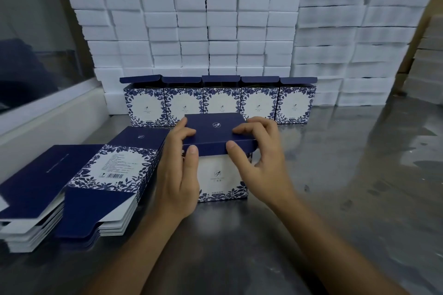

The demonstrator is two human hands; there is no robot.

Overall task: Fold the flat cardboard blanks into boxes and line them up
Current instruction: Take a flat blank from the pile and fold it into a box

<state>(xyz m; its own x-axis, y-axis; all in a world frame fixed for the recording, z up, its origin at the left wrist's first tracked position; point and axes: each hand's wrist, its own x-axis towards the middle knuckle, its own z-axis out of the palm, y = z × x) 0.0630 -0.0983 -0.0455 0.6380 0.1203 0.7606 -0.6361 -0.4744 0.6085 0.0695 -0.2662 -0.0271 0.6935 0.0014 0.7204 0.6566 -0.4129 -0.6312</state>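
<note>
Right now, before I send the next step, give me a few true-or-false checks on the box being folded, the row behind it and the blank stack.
1. Five folded boxes stand in a row behind the hands. True.
2. The row's lids are all shut. False: their dark blue lids stand open.
3. Both hands are on the lid of the front box. True: the left hand and right hand hold its front edge.
4. The stack of flat blanks lies to the person's right. False: it lies to the left.
5. White foam blocks are stacked behind the row. True.

blanks left of box, row behind
</note>
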